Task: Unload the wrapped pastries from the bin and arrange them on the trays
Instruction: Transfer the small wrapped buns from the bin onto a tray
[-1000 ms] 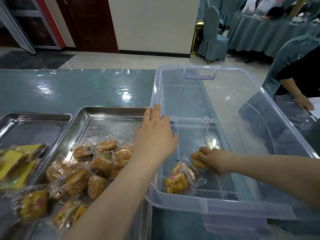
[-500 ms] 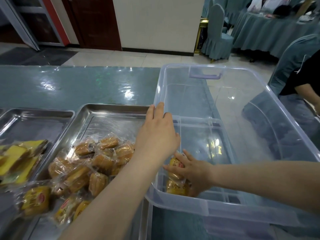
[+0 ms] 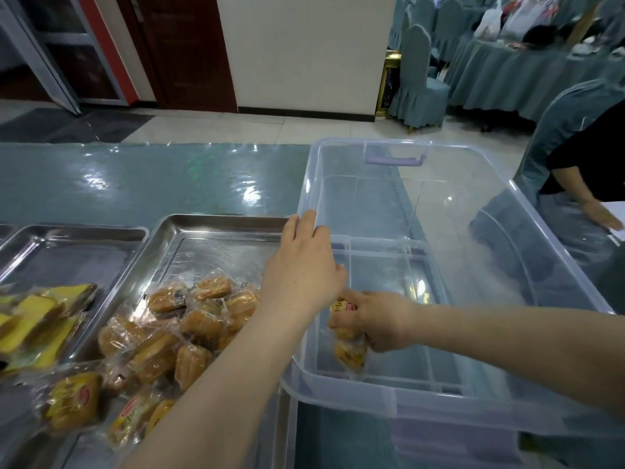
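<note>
Head view of a tabletop (image 3: 142, 184) covered in glossy teal. A clear plastic bin (image 3: 507, 252) stands at right, its lilac handle (image 3: 394, 160) on the far wall. The left hand (image 3: 304, 265) rests on the bin's left rim, fingers curled over the edge and gripping it. The right hand (image 3: 382, 321) is inside the bin near the front left corner, fingers closed round wrapped pastries (image 3: 348, 346): one with a red-and-yellow label shows above the fingers, another hangs below the palm, just above the bin floor.

Left of the bin, touching its side, lies a steel tray (image 3: 216, 231) holding a loose pile of wrapped golden pastries (image 3: 189, 326) in its near half; the far half is bare metal. A second tray (image 3: 67, 245) beside it, further left, carries yellow cake slices (image 3: 37, 319) in wrappers at its near end.

Background: tiled floor, a white wall, dark doors, draped chairs (image 3: 419, 86) and a person in a black top (image 3: 588, 154) at right.
</note>
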Motion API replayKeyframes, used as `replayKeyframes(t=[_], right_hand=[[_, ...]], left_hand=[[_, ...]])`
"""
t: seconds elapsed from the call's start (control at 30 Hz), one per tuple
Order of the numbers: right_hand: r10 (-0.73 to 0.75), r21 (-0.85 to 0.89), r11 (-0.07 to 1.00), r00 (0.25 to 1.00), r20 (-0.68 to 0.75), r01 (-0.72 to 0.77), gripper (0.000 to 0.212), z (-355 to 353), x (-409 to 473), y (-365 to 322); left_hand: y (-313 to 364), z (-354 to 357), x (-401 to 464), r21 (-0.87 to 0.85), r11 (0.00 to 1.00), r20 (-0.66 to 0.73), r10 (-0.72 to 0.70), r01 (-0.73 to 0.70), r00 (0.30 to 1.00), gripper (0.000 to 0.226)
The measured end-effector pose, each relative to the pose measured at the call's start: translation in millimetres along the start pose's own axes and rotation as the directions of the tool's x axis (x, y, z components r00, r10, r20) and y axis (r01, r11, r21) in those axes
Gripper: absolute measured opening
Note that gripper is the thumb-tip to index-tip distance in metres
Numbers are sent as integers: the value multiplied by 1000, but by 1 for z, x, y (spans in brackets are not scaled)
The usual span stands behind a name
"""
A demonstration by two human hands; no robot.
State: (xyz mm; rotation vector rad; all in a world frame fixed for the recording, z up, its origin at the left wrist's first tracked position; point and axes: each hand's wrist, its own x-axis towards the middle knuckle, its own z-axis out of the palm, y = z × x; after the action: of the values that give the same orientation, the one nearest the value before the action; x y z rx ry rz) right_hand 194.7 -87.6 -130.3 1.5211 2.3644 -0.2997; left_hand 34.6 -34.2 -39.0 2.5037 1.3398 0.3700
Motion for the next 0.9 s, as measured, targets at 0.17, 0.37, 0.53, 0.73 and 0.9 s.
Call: replayKeyframes(t=[0.17, 0.37, 0.53, 0.73, 0.9], right_hand=[[157, 69, 987, 975, -156, -148, 77, -41, -29, 20], [291, 238, 948, 883, -368, -213, 79, -71, -72, 12], [354, 403, 908, 722, -595, -113, 76, -108, -88, -13], [309, 410, 911, 574, -759, 51, 71, -165, -61, -67], [253, 375, 923, 595, -763, 89, 74, -191, -8, -127]], left_hand=[[-5, -2, 3, -119, 993, 20, -5, 8, 1000, 56], [-6, -15, 1, -550, 835, -121, -103, 20, 987, 44], [-17, -44, -12, -707, 706, -230, -157, -54, 961, 34], [-49, -87, -44, -828, 545, -251, -144, -135, 957, 24], [-97, -105, -81, -896, 410, -215, -60, -172, 975, 31]])
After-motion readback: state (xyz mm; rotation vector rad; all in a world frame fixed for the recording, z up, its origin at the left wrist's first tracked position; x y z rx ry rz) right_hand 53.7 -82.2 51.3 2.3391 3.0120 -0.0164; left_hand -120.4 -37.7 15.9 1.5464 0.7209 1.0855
